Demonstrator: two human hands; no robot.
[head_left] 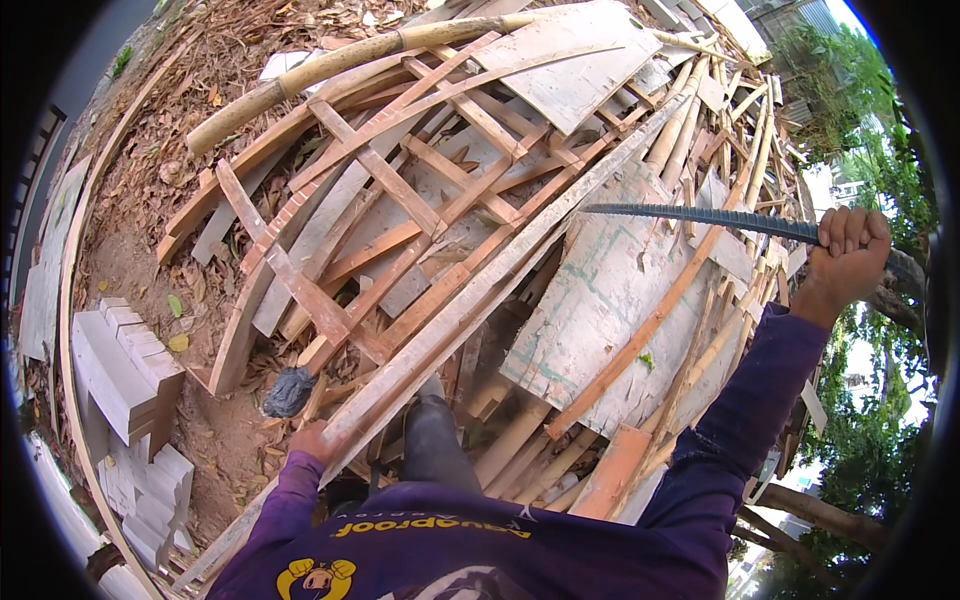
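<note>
My right hand (848,252) is raised at the right, its fingers wrapped round a dark ribbed steel bar (705,213). The bar reaches leftward, and its far tip appears close to the edge of a long grey wooden plank (480,285); I cannot tell whether they touch. Low on the left, my left hand (314,440) is closed on the near part of that plank, with its fingers partly hidden. The plank slants from lower left to upper right over the timber pile. Right of it lies a worn whitish board (590,300) with green marks.
A reddish slatted wooden frame (400,190) and thick bamboo poles (300,85) fill the pile's left side. Pale blocks (125,375) are stacked on the leaf-strewn soil at left. A dark lump (289,392) sits near my left hand. Trees and branches (820,515) stand at right.
</note>
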